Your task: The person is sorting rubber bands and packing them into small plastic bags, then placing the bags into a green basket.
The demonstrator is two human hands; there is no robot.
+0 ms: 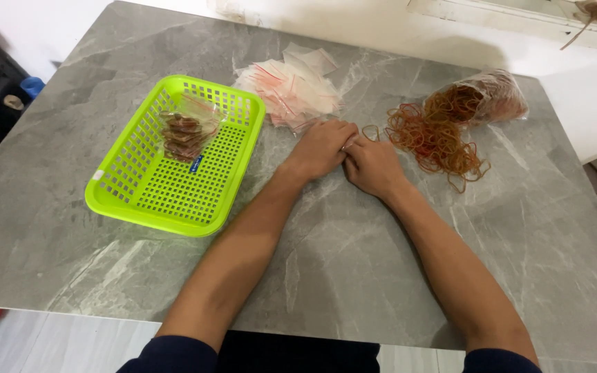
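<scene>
Head view, looking down: both bare forearms reach forward from dark blue sleeves across the grey marble-patterned surface (354,269), converging near its far middle, where the two hands meet knuckle to knuckle. The left hand (320,148) lies palm down with its fingers curled under, at the near edge of a loose pile of small clear plastic zip bags with red seal strips (291,90). The right hand (373,166) is pressed against it, fingers likewise bent inward; a small sliver of clear plastic (349,143) shows where the two hands touch, seemingly pinched between them, though whether either hand truly grips it cannot be told. Just beside the right hand, toward the far right corner, spreads a tangled heap of thin orange and brown rubber bands (437,138), one or two loops lying right at the knuckles. Behind that heap a crumpled clear plastic bag (502,93) lies on its side, more rubber bands spilling from its open mouth. Toward the left edge of the surface sits a shallow bright lime-green plastic basket with a perforated floor and slotted walls (146,197), tilted diagonally to the edges. Inside it, near its far end, lies one filled clear bag holding dark brown pieces (184,131), with a small blue mark at its lower corner.
</scene>
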